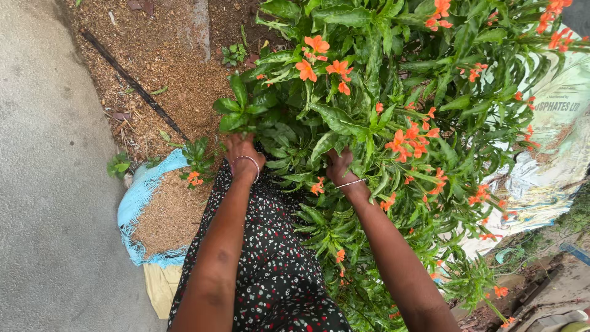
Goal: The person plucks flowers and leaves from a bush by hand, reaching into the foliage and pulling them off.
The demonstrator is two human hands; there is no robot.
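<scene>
Orange-flowered plant [393, 123] surrounds both hands' grip, left hand [243, 150], right hand [338, 167].

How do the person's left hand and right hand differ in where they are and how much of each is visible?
The left hand sits at the plant's outer edge, its back mostly in view; the right hand reaches deeper among the stems, leaves covering its fingers. The left hand is nearer the blue sack; the right hand is nearer the orange flower clusters. Each wrist wears a thin bangle, and both hands are pushed into the foliage.

A thin bangle is worn on each wrist, below the left hand [241, 149] and right hand [337, 166]; a black garment [276, 264] is dotted with small flowers.
</scene>
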